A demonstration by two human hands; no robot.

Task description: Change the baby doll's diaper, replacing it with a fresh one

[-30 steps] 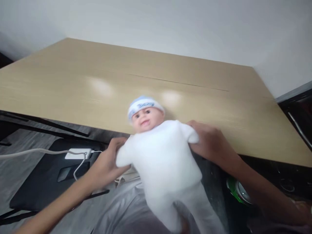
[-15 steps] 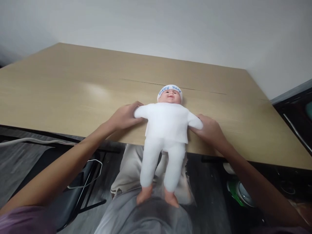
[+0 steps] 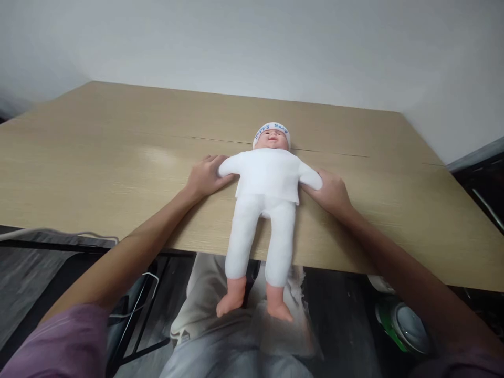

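Observation:
A baby doll in a white top and white trousers lies face up on the wooden table. Its white cap carries blue lettering that reads "Happy Baby". The lower legs and bare feet stick out past the table's front edge. My left hand is wrapped around the end of the doll's arm on the left side. On the other side, my right hand grips the end of the other arm. Both doll arms are stretched out sideways, and their ends are hidden inside my hands.
Behind the table stands a pale wall. Below the front edge, a clear plastic bag rests by my legs. A black chair is at the lower left, near a white cable. A green and clear container sits at lower right.
The doll has moved farther onto the table, away from me, with both my hands holding its arms. More of its legs now lies over the tabletop. The view has shifted slightly.

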